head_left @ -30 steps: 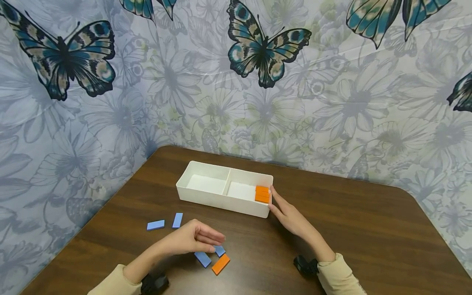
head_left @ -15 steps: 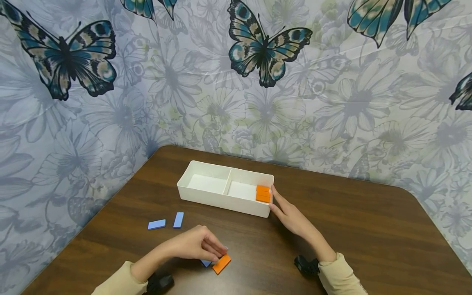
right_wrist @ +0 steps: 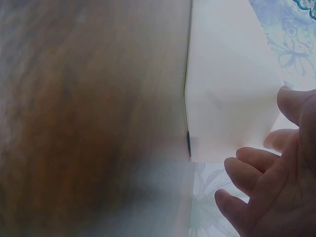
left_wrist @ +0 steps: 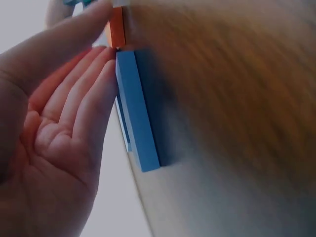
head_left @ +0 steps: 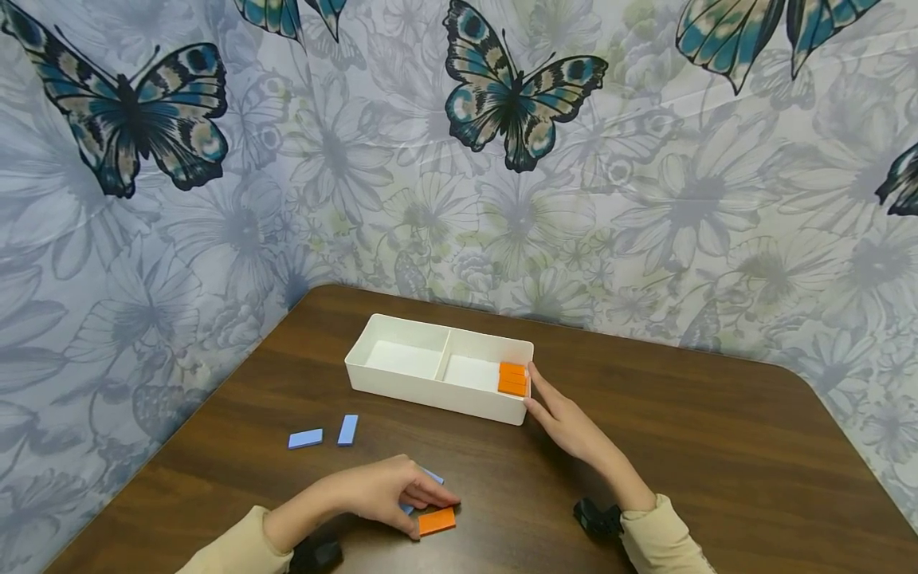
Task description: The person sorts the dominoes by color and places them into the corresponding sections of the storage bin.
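My left hand point(head_left: 383, 490) pinches a flat orange block point(head_left: 437, 521) between thumb and fingertips, low over the table or on it. Two blue blocks lie partly hidden by that hand; one blue block point(left_wrist: 136, 111) shows large beside the fingers in the left wrist view. Against the right end of a white two-compartment box point(head_left: 423, 391) rests my right hand point(head_left: 566, 418), fingers extended along the end wall and thumb near the front corner. Several orange blocks point(head_left: 512, 379) lie side by side at the right end of the box's right compartment.
Two more blue blocks, one lying crosswise point(head_left: 305, 438) and one lengthwise point(head_left: 347, 430), are on the brown table point(head_left: 717, 446) in front of the box's left part. A butterfly-patterned cloth point(head_left: 402, 199) hangs behind the table.
My left hand has moved right and toward me, and its fingers have come together on the orange block. That block has turned from slanted to nearly level. The right hand stays at the box.
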`<state>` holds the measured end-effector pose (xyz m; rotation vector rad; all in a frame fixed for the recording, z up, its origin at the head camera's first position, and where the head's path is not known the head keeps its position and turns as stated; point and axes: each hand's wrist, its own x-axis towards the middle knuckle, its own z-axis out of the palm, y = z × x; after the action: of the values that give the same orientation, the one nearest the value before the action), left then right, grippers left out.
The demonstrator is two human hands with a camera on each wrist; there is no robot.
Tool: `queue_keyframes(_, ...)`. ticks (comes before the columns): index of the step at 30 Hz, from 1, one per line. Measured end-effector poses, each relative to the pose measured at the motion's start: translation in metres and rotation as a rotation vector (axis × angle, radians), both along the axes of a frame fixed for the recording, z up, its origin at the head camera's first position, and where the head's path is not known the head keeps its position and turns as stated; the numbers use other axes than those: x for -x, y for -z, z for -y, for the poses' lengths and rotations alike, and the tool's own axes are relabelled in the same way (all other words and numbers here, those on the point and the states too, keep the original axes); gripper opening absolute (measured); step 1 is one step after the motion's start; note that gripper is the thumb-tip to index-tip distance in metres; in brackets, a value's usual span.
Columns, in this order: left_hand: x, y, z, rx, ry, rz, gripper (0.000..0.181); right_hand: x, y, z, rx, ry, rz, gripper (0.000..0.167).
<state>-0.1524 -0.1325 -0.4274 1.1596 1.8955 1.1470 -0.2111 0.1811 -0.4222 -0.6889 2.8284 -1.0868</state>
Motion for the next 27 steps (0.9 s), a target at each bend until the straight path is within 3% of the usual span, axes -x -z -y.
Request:
queue_keyframes(7, 0.0023, 0.0021, -0.0029, -0.035, -0.063, -0.062, 0.044, -0.0001, -0.0004, -0.0003, -0.002, 0.002, -0.003, 0.068)
queue_keyframes(15, 0.0052, 0.0048, -0.0027, -0.043, -0.159, -0.087, 0.036, -0.0001, -0.0009, -0.0002, -0.010, 0.003, -0.010, 0.067)
queue_keyframes(23, 0.0076, 0.0023, -0.0017, -0.002, -0.198, -0.124, 0.036, -0.0009, -0.0015, -0.0003, 0.000, -0.003, -0.008, 0.066)
queue_keyframes(27, 0.0081, 0.0033, -0.0015, 0.008, -0.195, -0.175, 0.035, -0.0017, -0.0026, 0.0001, 0.010, -0.004, -0.009, 0.066)
